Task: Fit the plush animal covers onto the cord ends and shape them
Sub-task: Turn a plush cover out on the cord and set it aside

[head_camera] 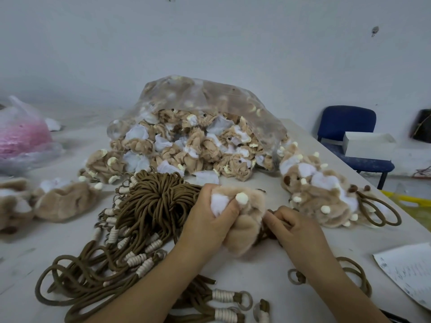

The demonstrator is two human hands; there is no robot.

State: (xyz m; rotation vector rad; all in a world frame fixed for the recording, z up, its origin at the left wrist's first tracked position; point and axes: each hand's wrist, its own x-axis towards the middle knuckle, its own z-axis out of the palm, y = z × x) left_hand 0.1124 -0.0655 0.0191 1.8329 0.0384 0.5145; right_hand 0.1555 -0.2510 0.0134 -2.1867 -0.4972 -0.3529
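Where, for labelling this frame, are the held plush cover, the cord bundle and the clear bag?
plush cover (245, 229), head view: its tan lower fur.
cord bundle (161, 199), head view: centre of the brown coil.
clear bag (210, 94), head view: its upper plastic wall.

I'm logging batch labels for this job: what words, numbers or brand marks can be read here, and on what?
Sheet of paper at the lower right: rows of dark print, too small and blurred to read.
Clear plastic bag, white box, pink bag: no text shows.
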